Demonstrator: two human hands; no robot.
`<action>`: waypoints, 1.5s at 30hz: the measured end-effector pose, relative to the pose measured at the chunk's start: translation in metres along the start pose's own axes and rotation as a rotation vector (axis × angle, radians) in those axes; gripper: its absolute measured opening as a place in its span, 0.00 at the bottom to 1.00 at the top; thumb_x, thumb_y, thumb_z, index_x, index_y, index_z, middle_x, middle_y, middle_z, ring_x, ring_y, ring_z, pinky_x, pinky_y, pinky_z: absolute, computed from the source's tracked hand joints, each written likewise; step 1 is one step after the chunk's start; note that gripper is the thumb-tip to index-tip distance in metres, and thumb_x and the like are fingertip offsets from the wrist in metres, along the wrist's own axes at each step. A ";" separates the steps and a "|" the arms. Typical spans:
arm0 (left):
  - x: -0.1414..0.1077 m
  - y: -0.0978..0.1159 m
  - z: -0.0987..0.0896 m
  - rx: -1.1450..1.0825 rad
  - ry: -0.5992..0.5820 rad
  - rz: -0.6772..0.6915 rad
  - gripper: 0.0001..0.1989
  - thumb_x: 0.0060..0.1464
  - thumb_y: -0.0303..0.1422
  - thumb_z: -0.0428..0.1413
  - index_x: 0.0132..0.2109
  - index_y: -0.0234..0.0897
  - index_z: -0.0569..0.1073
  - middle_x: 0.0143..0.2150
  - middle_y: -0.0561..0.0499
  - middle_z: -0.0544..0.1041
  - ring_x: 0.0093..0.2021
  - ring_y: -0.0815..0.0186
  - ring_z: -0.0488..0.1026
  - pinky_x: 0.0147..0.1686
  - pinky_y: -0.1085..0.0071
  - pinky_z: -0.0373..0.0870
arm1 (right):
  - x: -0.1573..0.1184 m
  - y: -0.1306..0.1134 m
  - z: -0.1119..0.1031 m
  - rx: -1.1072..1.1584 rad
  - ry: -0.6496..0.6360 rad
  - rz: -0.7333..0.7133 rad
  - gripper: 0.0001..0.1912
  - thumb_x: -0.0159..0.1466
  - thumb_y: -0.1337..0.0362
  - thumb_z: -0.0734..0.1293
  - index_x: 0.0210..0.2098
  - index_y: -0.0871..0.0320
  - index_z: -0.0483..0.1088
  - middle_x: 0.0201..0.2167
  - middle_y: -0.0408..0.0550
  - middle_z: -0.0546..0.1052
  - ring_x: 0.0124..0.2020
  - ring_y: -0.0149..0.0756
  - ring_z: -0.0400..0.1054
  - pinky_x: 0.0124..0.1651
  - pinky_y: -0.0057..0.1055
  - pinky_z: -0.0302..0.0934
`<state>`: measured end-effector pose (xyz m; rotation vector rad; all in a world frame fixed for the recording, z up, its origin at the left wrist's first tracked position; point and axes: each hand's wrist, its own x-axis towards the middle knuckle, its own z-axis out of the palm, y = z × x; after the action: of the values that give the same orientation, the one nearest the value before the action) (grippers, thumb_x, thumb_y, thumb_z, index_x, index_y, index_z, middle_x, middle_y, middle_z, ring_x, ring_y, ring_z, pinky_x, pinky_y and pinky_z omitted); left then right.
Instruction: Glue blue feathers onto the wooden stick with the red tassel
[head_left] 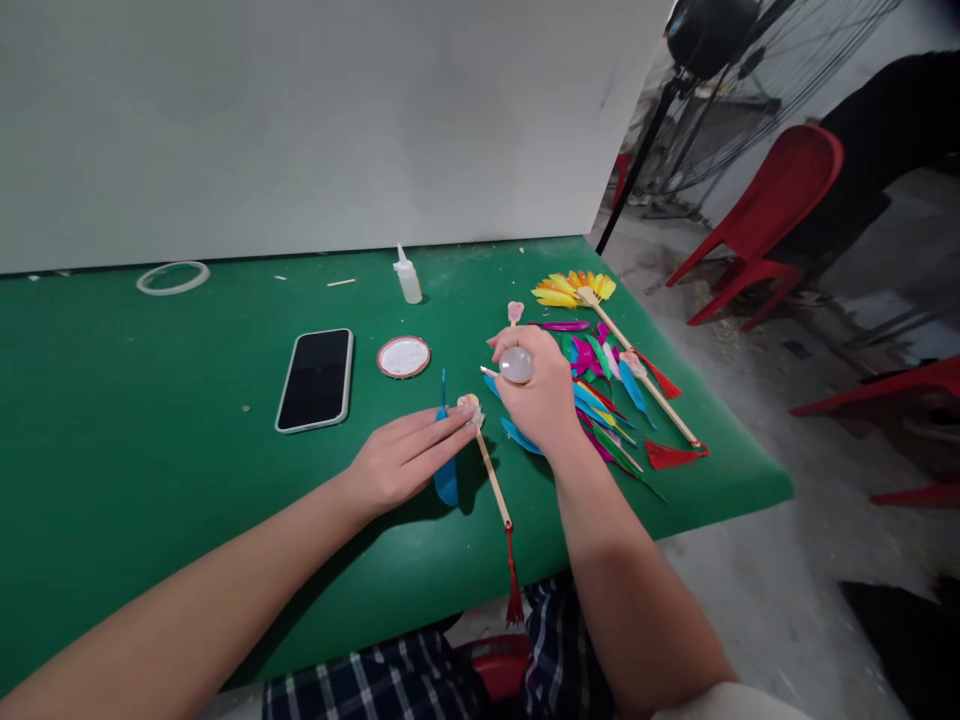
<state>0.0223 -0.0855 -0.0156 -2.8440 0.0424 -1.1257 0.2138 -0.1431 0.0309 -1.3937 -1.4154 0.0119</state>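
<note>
My left hand (pixel 405 455) reaches in with its fingers together, the tips pressing on the pinkish head of a wooden fan handle (pixel 492 475). A red tassel (pixel 513 595) hangs from that handle over the table's front edge. Under the left fingers lies a blue feather (pixel 446 482), its quill showing above them. My right hand (pixel 540 390) is wrapped round a whitish, translucent bottle (pixel 516 365), seen from its round end; its tip is hidden. Right beside this hand, colored feathers (pixel 592 355) lie in a loose pile. Another handle with a pink head (pixel 515 311) shows behind the hand.
On the green table (pixel 187 400) are a phone (pixel 315 380), a round white disc (pixel 403 357), a dropper bottle (pixel 409 280) and a clear ring (pixel 173 278). A yellow feather fan (pixel 574 290) lies at the right. Red chairs (pixel 780 210) and a dark-clothed person (pixel 892 130) are beyond.
</note>
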 end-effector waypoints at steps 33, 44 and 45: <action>0.007 0.004 -0.008 0.099 0.082 0.129 0.18 0.49 0.30 0.60 0.50 0.37 0.72 0.50 0.45 0.75 0.51 0.67 0.71 0.53 0.71 0.70 | 0.008 -0.014 -0.014 0.741 -0.031 0.615 0.16 0.54 0.50 0.68 0.33 0.56 0.74 0.24 0.42 0.70 0.23 0.29 0.63 0.27 0.31 0.63; 0.018 0.024 -0.015 0.044 0.008 0.290 0.15 0.52 0.34 0.57 0.47 0.34 0.74 0.49 0.47 0.76 0.50 0.66 0.73 0.52 0.71 0.71 | 0.003 0.018 -0.007 0.561 0.038 0.620 0.33 0.55 0.32 0.49 0.25 0.53 0.65 0.16 0.42 0.61 0.15 0.29 0.56 0.16 0.29 0.48; 0.018 0.026 -0.015 0.032 0.009 0.294 0.16 0.52 0.34 0.58 0.47 0.34 0.74 0.48 0.47 0.77 0.50 0.65 0.73 0.52 0.71 0.72 | 0.003 0.020 -0.006 0.559 0.012 0.611 0.33 0.55 0.31 0.48 0.26 0.52 0.65 0.16 0.42 0.62 0.15 0.29 0.57 0.17 0.29 0.48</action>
<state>0.0255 -0.1131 0.0057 -2.6885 0.4239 -1.0638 0.2328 -0.1389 0.0223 -1.2825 -0.8313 0.7358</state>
